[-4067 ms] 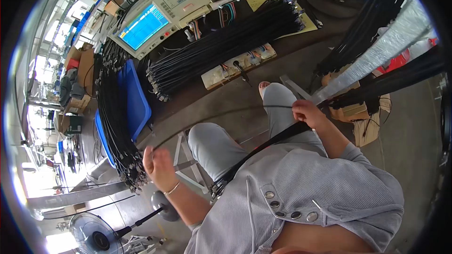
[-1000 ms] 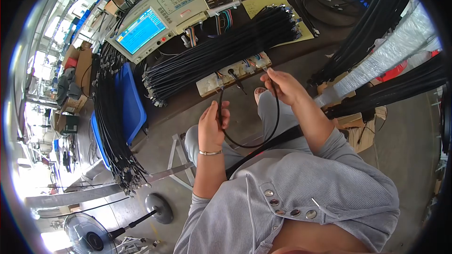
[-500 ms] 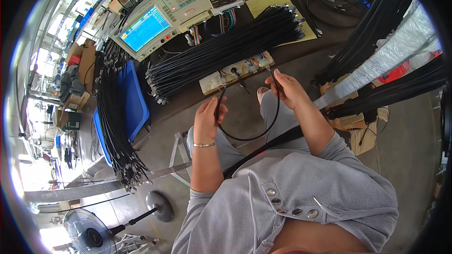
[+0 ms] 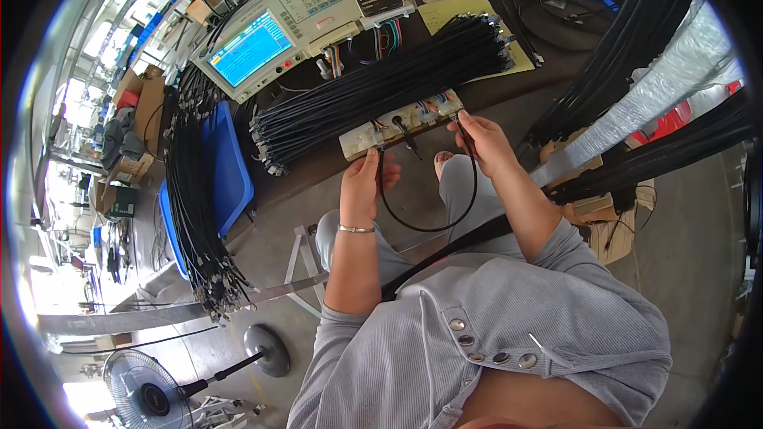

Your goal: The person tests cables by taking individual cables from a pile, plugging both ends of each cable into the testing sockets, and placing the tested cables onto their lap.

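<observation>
A black cable (image 4: 423, 229) hangs in a U between my hands. My left hand (image 4: 367, 183) is closed on one end, up against the left part of a pale strip-shaped fixture (image 4: 362, 141). On the other end my right hand (image 4: 482, 141) is closed, its fingertips at the fixture's right edge. Coloured wires run into the fixture, and a short black lead sticks out of its middle. Whether the cable's plugs are seated there is hidden by my fingers. Just behind lies a thick bundle of black cables (image 4: 373, 83).
A tester with a lit blue screen (image 4: 251, 49) stands at the back of the table. Left are a blue tray (image 4: 226, 167) and another cable bundle (image 4: 191, 222). Wrapped tubing (image 4: 660, 83) and cables hang at right. A floor fan (image 4: 151, 393) stands lower left.
My left hand has moved up and right to the fixture with its cable end. My right hand has shifted slightly; its fingertips are now at the fixture's right end. The screen turned slightly in view.
</observation>
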A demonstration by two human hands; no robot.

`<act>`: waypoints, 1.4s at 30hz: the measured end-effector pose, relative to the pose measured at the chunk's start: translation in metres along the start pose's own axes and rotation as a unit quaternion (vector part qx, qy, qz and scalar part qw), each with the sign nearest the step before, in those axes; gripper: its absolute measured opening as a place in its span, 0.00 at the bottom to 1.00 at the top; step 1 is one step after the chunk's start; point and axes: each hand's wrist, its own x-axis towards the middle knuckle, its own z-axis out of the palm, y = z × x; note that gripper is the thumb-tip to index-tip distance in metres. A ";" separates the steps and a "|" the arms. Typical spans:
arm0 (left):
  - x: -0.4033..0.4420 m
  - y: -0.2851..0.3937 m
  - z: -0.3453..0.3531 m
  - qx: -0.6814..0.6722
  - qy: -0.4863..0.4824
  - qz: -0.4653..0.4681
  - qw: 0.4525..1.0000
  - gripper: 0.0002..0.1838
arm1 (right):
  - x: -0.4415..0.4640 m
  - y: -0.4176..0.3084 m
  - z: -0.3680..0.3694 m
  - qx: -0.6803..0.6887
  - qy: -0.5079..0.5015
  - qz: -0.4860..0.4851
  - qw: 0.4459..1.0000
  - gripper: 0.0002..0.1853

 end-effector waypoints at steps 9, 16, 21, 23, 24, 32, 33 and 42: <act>0.009 0.005 0.009 0.051 0.045 0.016 0.998 0.19 | 0.020 0.004 -0.004 -0.062 -0.004 -0.035 0.997 0.16; -0.001 -0.007 0.021 0.050 0.062 0.046 0.996 0.17 | -0.002 0.004 0.008 -0.028 0.014 -0.018 0.999 0.16; -0.056 -0.018 -0.002 -0.025 0.095 0.045 0.994 0.15 | -0.030 0.004 -0.019 -0.092 0.052 -0.001 0.994 0.15; -0.057 0.011 -0.042 -0.074 0.091 0.176 0.977 0.13 | -0.025 -0.030 -0.034 -0.082 0.074 -0.143 0.984 0.11; -0.060 0.033 -0.057 -0.092 0.099 0.227 0.965 0.11 | -0.022 -0.055 -0.036 -0.096 0.126 -0.147 0.976 0.11; 0.025 0.147 -0.141 0.030 0.216 0.311 0.925 0.14 | 0.101 -0.149 -0.037 -0.169 0.177 -0.353 0.903 0.16; 0.039 0.150 -0.148 0.029 0.213 0.313 0.925 0.14 | 0.110 -0.153 -0.036 -0.234 0.195 -0.329 0.894 0.18; -0.021 0.092 -0.108 0.269 0.307 0.378 0.831 0.07 | 0.036 -0.112 -0.033 -0.175 0.257 -0.456 0.834 0.14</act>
